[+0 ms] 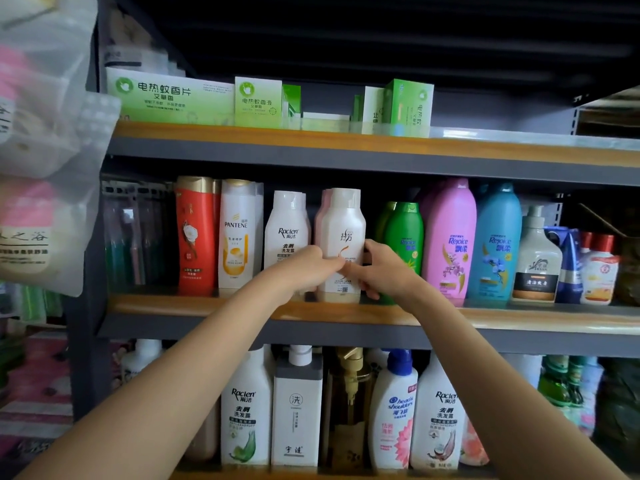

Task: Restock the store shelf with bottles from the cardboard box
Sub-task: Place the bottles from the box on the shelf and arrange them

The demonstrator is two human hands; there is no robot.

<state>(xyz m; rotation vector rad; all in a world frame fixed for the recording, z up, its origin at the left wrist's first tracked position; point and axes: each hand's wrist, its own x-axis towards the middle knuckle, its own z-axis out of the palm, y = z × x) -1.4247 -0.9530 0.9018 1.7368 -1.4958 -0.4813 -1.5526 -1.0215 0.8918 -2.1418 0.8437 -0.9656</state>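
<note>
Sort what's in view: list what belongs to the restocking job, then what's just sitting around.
Job:
pale pink-white shampoo bottle
left hand, touching it
right hand, gripping it
middle wooden-edged shelf

Bystanders:
green mosquito-repellent boxes
red shampoo bottle
pink Rejoice bottle

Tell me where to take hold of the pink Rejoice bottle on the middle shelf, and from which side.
Grip the pink Rejoice bottle at its narrower shoulder, just under the cap, coming straight in from the front. It stands upright, packed between the green bottle and the blue Rejoice bottle, so its wide sides probably leave no room for fingers.

Grey metal shelving (346, 329) with wooden-edged boards, dimly lit.
</note>
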